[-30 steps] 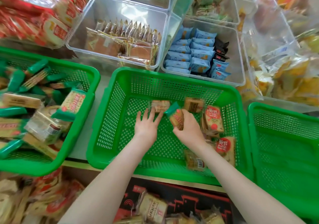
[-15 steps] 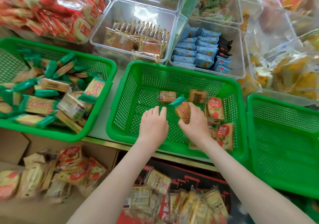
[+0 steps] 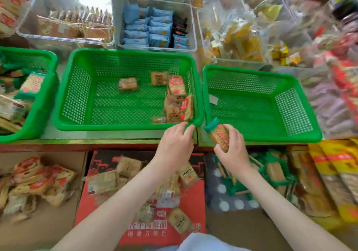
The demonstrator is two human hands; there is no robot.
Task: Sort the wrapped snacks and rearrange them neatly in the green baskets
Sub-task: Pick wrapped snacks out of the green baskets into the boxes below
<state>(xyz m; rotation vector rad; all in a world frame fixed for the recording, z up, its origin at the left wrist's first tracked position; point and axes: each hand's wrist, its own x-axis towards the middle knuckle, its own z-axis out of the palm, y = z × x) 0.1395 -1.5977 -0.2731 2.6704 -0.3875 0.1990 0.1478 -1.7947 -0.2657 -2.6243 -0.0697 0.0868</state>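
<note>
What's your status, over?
Left hand empty at middle green plastic basket's front rim. Right hand grips green-ended wrapped cracker pack, just short of right green plastic basket. Nothing blocking.

Shop: clear bins (image 3: pixel 155 47) of wrapped snacks (image 3: pixel 143 28)

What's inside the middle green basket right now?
A tan snack pack and a second tan pack lie apart toward the far wall. A pile of red-labelled packs sits against the right wall. Whatever lies beneath that pile is covered.

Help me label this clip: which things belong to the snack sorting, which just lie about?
Job: right hand gripping a green-ended snack; left hand; middle basket and its snacks; right basket.
Lying about: clear tub of blue packets; red box; yellow bags.
</note>
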